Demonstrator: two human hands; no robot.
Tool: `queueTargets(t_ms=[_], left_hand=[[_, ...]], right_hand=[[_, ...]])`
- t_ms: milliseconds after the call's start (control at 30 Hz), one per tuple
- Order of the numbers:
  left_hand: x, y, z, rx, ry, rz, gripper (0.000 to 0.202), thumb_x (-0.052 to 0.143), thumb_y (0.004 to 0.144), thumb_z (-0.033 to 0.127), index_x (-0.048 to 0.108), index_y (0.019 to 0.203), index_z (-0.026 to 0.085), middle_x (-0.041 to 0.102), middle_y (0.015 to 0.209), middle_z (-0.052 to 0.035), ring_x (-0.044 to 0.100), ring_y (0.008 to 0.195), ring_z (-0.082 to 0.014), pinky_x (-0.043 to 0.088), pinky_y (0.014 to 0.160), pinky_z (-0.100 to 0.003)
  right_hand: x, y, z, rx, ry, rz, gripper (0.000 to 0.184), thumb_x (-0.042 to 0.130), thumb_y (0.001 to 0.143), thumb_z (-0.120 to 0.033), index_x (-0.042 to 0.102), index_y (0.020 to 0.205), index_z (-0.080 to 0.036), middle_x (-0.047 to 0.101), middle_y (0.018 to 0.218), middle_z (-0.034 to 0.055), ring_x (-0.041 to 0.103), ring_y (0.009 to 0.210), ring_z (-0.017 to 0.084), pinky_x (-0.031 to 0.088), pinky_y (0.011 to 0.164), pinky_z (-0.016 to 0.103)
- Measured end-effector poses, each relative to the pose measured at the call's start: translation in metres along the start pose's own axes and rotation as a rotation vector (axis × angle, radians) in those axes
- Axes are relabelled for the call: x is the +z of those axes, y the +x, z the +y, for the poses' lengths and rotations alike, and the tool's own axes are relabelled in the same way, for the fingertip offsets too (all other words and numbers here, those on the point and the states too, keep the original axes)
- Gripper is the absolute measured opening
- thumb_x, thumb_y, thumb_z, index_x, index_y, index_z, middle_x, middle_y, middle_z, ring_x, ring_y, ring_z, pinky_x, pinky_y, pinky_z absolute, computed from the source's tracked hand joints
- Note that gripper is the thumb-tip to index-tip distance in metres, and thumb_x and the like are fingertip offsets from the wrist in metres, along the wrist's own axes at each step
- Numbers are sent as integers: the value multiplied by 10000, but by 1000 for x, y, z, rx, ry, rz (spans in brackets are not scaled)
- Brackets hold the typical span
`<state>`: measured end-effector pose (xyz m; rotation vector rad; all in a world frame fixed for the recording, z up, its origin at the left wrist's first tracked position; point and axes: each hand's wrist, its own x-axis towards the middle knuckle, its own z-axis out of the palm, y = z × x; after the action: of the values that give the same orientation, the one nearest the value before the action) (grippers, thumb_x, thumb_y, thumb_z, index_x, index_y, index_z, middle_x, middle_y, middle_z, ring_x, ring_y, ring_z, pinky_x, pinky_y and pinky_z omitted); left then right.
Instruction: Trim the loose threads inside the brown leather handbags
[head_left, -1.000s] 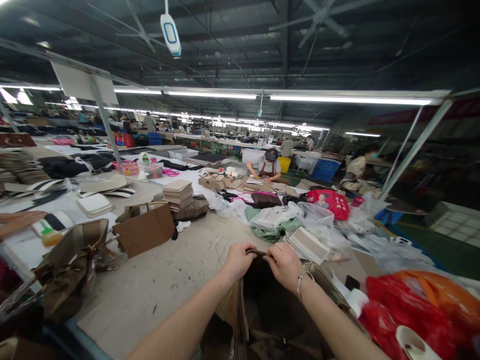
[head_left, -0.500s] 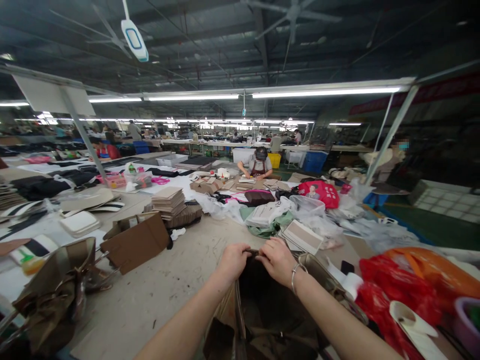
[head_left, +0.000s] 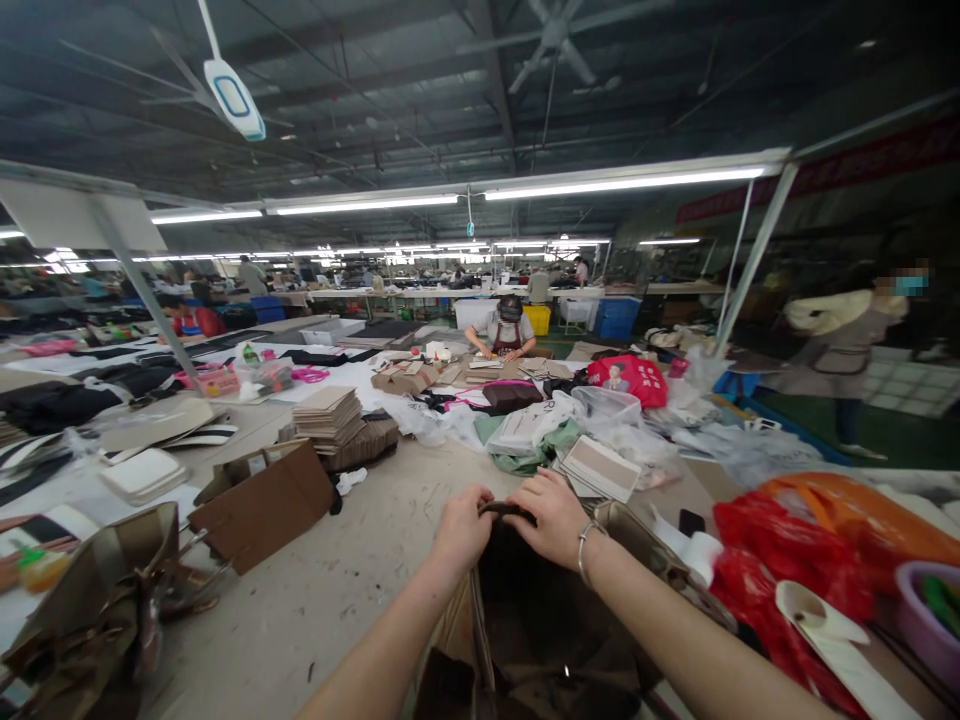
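A dark brown fabric bag [head_left: 559, 625] stands with its mouth open towards me at the front of the table. At its far rim, my left hand [head_left: 463, 532] pinches the edge between thumb and fingers. My right hand [head_left: 553, 520], a bangle at the wrist, grips the same rim just to the right, its thumb inside. A short curved strip of the edge shows between both hands. The bag's lower part runs out of view, and its inside is too dark to make out. Beyond my right hand lie several beige and white panels [head_left: 600, 468].
Left on the table [head_left: 360, 560] are a brown box-shaped piece [head_left: 262, 508], a stack of beige boards [head_left: 327, 418] and another brown bag [head_left: 82, 610]. Red plastic bags [head_left: 795, 560] and a purple basin [head_left: 922, 610] crowd the right. A co-worker [head_left: 504, 330] sits opposite; another person [head_left: 844, 345] walks at right.
Both hands keep hold of the rim, and more of its curved edge shows between them. My view has turned slightly right. The person at the right has walked further right.
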<state>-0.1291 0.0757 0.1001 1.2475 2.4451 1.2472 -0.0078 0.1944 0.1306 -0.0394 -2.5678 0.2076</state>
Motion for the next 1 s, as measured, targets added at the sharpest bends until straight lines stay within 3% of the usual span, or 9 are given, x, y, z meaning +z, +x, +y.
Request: queueTargets(t_ms=[200,433,1000], left_hand=[[-1,-1,4,11,-2,18,158,554,663,96,555,801,173,620,705,12,551,655,-114,379,616,-222],[0,-2,8,9,-12,42,156,530,653,69,555,767,173,616,685,19,544,647,-108,373,613,-217],[2,1,10,61,-32,-25,166,532,726,148,680,786,195,696,794,-9,605,738,-138,438,717,-244]], right_hand=[[6,7,1,-65,-109,-7,39,593,779,-249,584,759,-218,569,721,0,499,773,163,268,951,395],[12,4,1,-61,-186,48,136,538,804,-218,572,673,-207,542,668,1,486,729,152,264,967,378],[17,2,-1,-11,-184,16,105,450,831,-157,537,777,-179,543,753,55,486,796,198,287,921,404]])
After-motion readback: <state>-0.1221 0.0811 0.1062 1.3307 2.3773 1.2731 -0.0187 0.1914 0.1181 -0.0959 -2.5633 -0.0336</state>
